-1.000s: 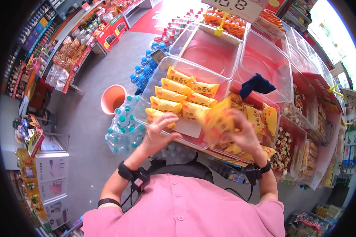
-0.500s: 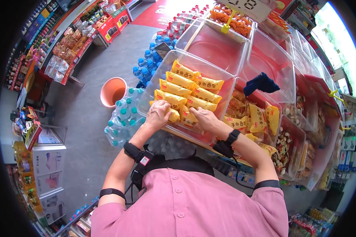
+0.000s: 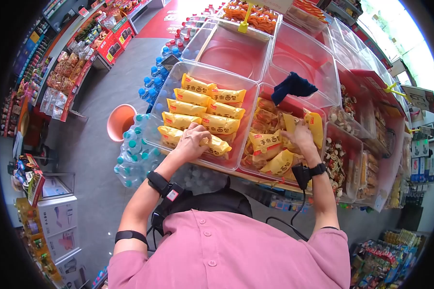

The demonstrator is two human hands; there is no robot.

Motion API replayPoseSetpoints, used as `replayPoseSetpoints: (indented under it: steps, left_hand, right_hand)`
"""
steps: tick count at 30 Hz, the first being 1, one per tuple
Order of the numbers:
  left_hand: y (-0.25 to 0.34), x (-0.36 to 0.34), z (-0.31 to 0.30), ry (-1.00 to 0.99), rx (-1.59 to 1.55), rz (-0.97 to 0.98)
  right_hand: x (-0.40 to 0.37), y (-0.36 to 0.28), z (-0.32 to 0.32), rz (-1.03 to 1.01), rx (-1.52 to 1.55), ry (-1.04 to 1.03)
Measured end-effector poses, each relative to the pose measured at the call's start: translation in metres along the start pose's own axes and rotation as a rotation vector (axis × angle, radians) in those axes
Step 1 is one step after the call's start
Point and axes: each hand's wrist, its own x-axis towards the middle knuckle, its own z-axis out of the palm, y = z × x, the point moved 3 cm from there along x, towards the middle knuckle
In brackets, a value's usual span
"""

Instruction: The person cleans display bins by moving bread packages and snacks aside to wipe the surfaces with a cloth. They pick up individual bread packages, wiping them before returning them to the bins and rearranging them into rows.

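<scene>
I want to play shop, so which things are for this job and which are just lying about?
Seems for the job:
yellow packets
tub with packet rows
tub of jumbled packets

Seems just lying about:
blue cloth
orange bucket
teal-capped bottles

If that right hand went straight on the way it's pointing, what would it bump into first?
Probably the yellow packet just ahead of the right hand; the two may even be touching, as depth is unclear here.
</scene>
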Motion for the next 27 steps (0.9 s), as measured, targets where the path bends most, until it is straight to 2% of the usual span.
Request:
replayPoseSetpoints:
  steps: [4,5,7,8,10,11,13,14,15,16,18,19,21,22,24,25,27]
  left_hand:
    - [0.004,0.002,0.001,-0.061,0.104,-0.071]
    - [0.003,0.0,0.004,-0.059,0.106,-0.07]
    - [0.003,-0.007,0.005,0.174,0.125,0.061]
    - [0.01,-0.008,0.002,0.182,0.125,0.054]
    - [0.041,-0.008,-0.011,0.248,-0.261,0.028]
    - [0.058,-0.007,-0.01,0.248,-0.261,0.023]
    - [0.082,-0.003,-0.005,0.116,-1.205,-0.093]
    - [0.086,-0.003,-0.009,0.124,-1.2,-0.094]
    - [0.086,-0.004,-0.013,0.154,-1.206,-0.19]
    - [0.082,-0.007,-0.015,0.182,-1.209,-0.287]
    - [0.058,-0.019,-0.016,0.158,-1.407,-0.364]
    - [0.05,-0.025,-0.014,0.149,-1.54,-0.382]
    - [0.051,-0.031,-0.014,0.19,-1.637,-0.329]
    - [0.053,-0.032,-0.015,0.232,-1.735,-0.267]
    - [0.053,-0.033,-0.008,0.258,-1.763,-0.26]
    - [0.052,-0.034,-0.006,0.286,-1.789,-0.25]
    - [0.049,-0.036,-0.011,0.297,-1.776,-0.26]
  right_hand:
    - [-0.001,0.01,-0.006,0.022,-0.053,-0.045]
    - [0.005,0.024,-0.009,-0.057,0.067,-0.09]
    - [0.007,0.029,-0.03,-0.15,0.183,-0.126]
    - [-0.007,0.022,-0.057,-0.23,0.362,-0.077]
    - [-0.037,-0.005,-0.101,-0.357,0.69,-0.024]
    - [-0.054,-0.03,-0.114,-0.404,0.836,-0.014]
    - [-0.093,-0.081,-0.133,-0.663,0.629,0.232]
    - [-0.112,-0.107,-0.138,-0.756,0.656,0.197]
    - [-0.124,-0.124,-0.141,-0.848,0.684,0.16]
    - [-0.122,-0.124,-0.137,-0.855,0.69,0.16]
    - [-0.111,-0.12,-0.115,-0.843,1.008,-0.271]
    - [-0.102,-0.116,-0.106,-0.608,1.242,-0.342]
    - [-0.093,-0.115,-0.105,-0.541,1.087,-0.134]
    - [-0.093,-0.119,-0.097,-0.541,1.086,-0.136]
    - [-0.099,-0.136,-0.076,-0.493,1.474,-0.668]
    - [-0.099,-0.137,-0.075,-0.496,1.47,-0.676]
    - [-0.103,-0.146,-0.076,-0.501,1.44,-0.888]
